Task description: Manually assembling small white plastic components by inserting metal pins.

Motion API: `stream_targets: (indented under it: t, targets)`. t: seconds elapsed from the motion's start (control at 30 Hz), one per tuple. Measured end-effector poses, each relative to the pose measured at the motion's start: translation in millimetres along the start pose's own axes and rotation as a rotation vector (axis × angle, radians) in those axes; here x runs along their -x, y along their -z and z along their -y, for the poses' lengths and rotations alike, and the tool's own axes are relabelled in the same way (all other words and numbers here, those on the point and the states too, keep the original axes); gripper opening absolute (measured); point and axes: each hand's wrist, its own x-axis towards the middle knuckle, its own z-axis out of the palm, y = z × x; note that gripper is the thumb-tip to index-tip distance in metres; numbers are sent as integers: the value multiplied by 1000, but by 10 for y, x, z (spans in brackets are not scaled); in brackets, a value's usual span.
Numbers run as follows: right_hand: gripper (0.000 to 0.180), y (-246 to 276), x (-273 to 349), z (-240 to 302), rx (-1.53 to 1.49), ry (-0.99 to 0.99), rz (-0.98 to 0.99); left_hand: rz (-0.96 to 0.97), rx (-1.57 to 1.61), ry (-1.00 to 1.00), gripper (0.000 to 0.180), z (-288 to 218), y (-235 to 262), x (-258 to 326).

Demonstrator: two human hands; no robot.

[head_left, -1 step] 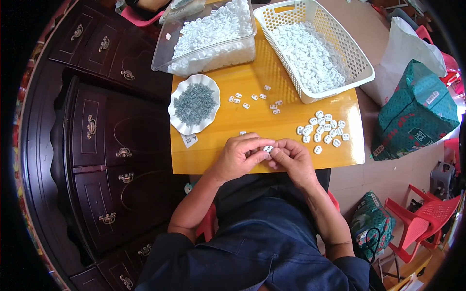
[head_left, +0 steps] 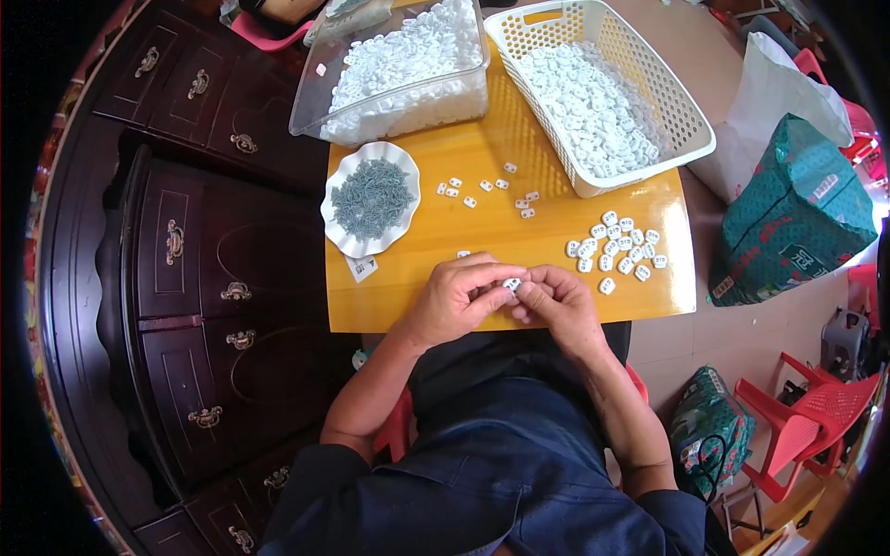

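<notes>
Near the front edge of the table, my left hand [head_left: 456, 295] and my right hand [head_left: 558, 304] meet over a small white plastic piece [head_left: 511, 284] with dark marks. Thumb and fingers of both hands pinch it, hiding most of it. Just beyond my left hand lies another white piece [head_left: 463, 254], partly covered. Several small white pieces with holes [head_left: 471, 202] are scattered farther back. To the right of my hands sits a loose group of white rounded pieces with dark markings [head_left: 613, 248]. A scalloped white plate [head_left: 335, 232] holds a heap of small grey-green slender parts [head_left: 373, 199].
A clear plastic bin [head_left: 306, 109] and a white perforated basket [head_left: 691, 139], both full of white pieces, stand at the back of the yellow table [head_left: 417, 310]. Dark wooden drawers [head_left: 185, 250] line the left. Green bags [head_left: 788, 222] and a red chair [head_left: 807, 426] are on the right.
</notes>
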Motion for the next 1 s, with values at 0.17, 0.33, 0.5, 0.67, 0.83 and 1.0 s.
stream_targets:
  t: [0.17,0.33,0.5,0.67,0.83,1.0]
  targets:
    - [19,30,-1,3,23,-19,10,21,41,16,27,-2,-19,-4]
    - [16,31,5,-4,37,-15,-8,48,65,40,28,36,-7,-20]
    - [16,10,10,8,44,-10,-31,54,137,69,28,97,-6,-28]
    - [17,22,14,41,61,-29,-6,68,169,88,27,70,-3,-59]
    - [18,19,22,35,12,-3,-73,-7,-145,36,49,-155,-126,-92]
    - [17,-37,11,-41,-95,132,-114,-158,-532,-117,45,-233,-267,-136]
